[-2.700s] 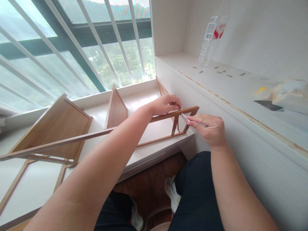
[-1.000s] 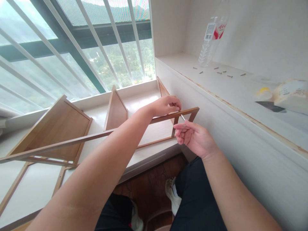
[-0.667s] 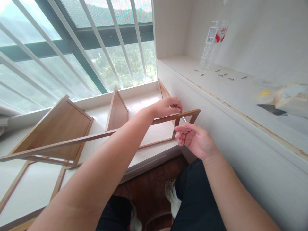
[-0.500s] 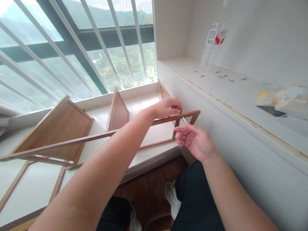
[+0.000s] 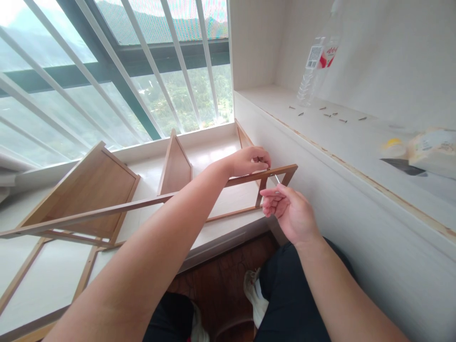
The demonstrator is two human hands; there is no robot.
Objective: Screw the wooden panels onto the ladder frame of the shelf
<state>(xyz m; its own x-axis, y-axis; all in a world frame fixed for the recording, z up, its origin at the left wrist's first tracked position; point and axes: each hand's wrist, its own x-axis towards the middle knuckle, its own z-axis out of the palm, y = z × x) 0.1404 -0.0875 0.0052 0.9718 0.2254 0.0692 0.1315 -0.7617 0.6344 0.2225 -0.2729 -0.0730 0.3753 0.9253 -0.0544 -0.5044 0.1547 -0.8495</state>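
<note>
As I watch remotely, the right hand point(image 5: 292, 211) pinches a thin silver metal rod point(image 5: 277, 179) between its fingers, angled toward a long brown wooden frame point(image 5: 251, 178) that the left hand point(image 5: 247, 160) apparently steadies; its finger closure I cannot tell. Beyond, a clear plastic bottle point(image 5: 308, 84) bears illegible red-and-white lettering.

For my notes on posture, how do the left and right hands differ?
The left hand shows its back; the right hand shows its palm. The left hand is over the wooden frame; the right hand is lower in view, pinching a thin metal rod. Both are bare, near the same end of the frame.
</note>
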